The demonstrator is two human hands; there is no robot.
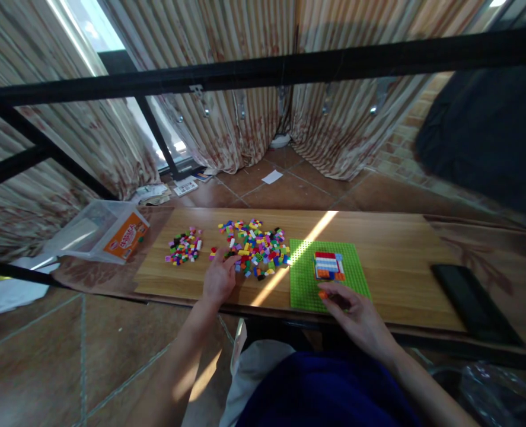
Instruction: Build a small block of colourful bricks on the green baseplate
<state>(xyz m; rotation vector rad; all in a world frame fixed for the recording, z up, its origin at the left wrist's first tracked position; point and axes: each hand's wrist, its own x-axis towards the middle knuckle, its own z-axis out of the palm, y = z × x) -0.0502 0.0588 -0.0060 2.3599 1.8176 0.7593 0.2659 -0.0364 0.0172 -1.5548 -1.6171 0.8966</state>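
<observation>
At the left edge of the larger pile of loose toy bricks point(256, 246), my left hand point(219, 280) reaches in with thumb and forefinger apart. Nothing shows between those fingers. My right hand point(356, 309) pinches a small orange brick point(322, 294) over the near part of the green baseplate point(302, 284). Just beyond it, a small block built of bricks point(328, 265), with white, red, blue and orange parts, stands on the baseplate. Its lower sides are hard to make out from above.
A smaller brick pile point(185, 246) lies farther left on the wooden board point(396, 261). Beyond that stands a clear plastic box point(98, 231) with an orange label. A dark flat object point(471, 302) lies at the right. A black metal bar point(245, 74) crosses above the table.
</observation>
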